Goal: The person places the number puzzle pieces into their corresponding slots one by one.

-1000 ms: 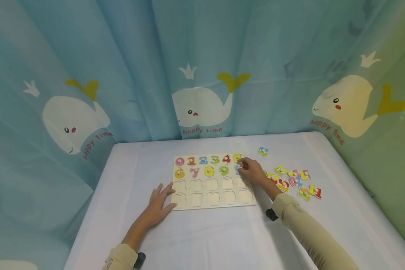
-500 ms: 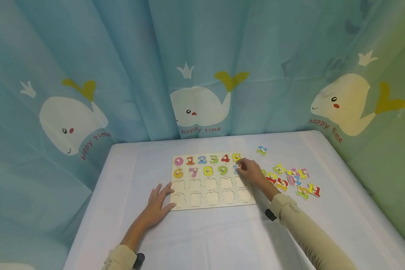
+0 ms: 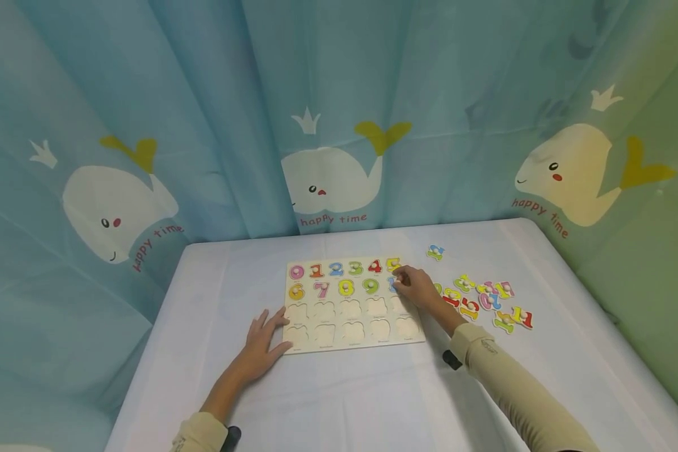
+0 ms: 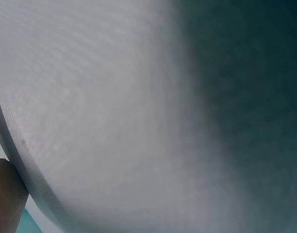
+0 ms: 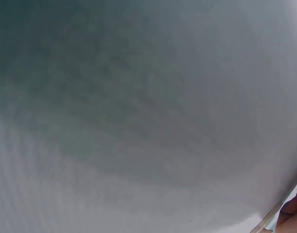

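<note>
**Right hand seating a number piece, left hand steadying the board**

Right hand (image 3: pixel 417 287) sits over the right end of the puzzle board's (image 3: pixel 353 303) second row, fingers curled, grip pinching a blue number piece (image 3: pixel 394 284) at its slot, just under the yellow 5. How far the piece is seated, cannot tell. Left hand (image 3: pixel 264 341) lies flat on the white counter (image 3: pixel 339 402), fingers straight, released, tips touching the board's near-left edge; my read, it keeps the board from sliding. Top row and 6–9 filled; lower two rows are bare slots. Loose number pieces (image 3: pixel 486 301) are scattered right of the board, within the right hand's reach. Wrist views only blur.
</note>
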Action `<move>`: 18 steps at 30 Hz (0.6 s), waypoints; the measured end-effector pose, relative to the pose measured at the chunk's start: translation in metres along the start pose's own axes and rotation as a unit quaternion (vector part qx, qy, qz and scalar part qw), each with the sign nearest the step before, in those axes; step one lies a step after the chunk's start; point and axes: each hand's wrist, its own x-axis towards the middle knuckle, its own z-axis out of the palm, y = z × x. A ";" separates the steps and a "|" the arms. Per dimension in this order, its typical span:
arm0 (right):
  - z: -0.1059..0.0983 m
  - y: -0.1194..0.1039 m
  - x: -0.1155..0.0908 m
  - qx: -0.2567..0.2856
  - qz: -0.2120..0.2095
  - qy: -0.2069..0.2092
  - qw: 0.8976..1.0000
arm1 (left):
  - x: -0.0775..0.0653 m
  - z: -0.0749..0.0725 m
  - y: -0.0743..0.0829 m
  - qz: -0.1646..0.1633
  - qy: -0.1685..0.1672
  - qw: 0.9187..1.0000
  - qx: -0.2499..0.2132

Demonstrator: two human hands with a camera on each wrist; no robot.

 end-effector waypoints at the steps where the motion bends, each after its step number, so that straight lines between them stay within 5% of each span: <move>1: 0.000 0.000 0.000 0.001 0.002 0.000 1.000 | 0.000 0.000 0.000 -0.001 0.001 1.000 0.001; 18: -0.002 -0.001 0.000 0.001 -0.002 -0.007 1.000 | 0.001 0.001 -0.001 -0.005 0.000 1.000 -0.004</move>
